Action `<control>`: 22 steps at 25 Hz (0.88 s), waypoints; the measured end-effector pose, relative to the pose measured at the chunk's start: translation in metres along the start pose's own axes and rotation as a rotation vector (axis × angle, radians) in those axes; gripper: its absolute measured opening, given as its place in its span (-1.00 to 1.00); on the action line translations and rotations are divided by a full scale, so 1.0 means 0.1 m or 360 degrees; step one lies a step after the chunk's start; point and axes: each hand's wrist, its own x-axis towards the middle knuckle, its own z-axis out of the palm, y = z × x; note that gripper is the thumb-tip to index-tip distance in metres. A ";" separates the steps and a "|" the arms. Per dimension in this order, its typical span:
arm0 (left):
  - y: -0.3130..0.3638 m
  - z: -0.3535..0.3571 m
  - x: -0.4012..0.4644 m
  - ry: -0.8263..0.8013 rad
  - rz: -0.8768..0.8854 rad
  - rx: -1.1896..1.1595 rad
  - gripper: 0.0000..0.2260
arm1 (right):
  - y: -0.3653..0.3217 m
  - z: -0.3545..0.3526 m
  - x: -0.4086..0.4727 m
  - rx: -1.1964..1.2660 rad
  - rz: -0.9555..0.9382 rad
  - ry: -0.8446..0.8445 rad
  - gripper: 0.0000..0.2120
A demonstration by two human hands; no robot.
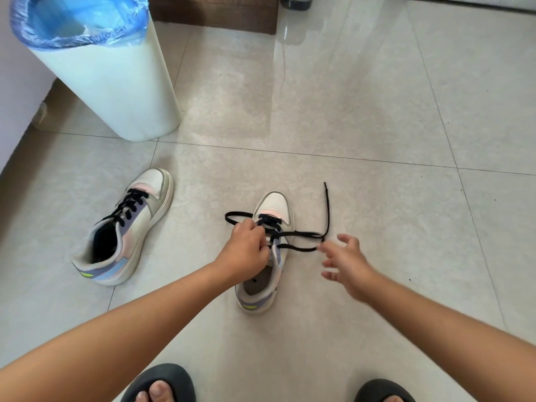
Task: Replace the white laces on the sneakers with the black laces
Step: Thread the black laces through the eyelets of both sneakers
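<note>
Head cam, looking down at pale glossy floor tiles (377,111). We see two bare forearms reaching fwd from the bottom edge.

Near sneaker, white w/ pink and lilac panels (271,224), stands upright on the floor at centre, toe pointing away from us. Black flat lace (293,234) is threaded thru its lower eyelets only; upper eyelets can't be made out under the hand. One lace loop lies out to the left of the toe, two strands run out to the right across the tile, and a free end w/ aglet trails up and away on the right side.

Left hand (246,246) sits on the sneaker's tongue area, fingers curled tight, pinching the lace at the eyelets.

Right hand (345,262) hovers just right of the shoe, fingers spread and loosely bent, blurred. Its fingertips are right beside the two right-hand strands; we can't tell if they touch. It holds nothing.

Second matching sneaker (124,227) stands well apart to the left, toe angled away, already laced in black w/ criss-cross rows.

Behind it: tall white cylindrical bin w/ blue plastic liner (116,82). Dark slide sandals (162,381) w/ toes showing at bottom edge. No white laces in view.
</note>
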 end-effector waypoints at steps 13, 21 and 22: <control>-0.43 -0.58 -0.47 -0.0295 0.0182 -0.0134 -0.86 | 0.20 0.70 -0.09 -0.0516 -0.0495 0.0155 -0.71; -1.36 -0.87 -1.16 -0.0696 -0.0351 0.1417 -0.73 | 0.15 0.62 -0.03 -0.0367 -0.0477 0.0175 -0.69; -1.38 -0.83 -1.18 -0.0714 -0.0357 0.1471 -0.73 | 0.15 0.61 -0.03 -0.0363 -0.0500 0.0150 -0.69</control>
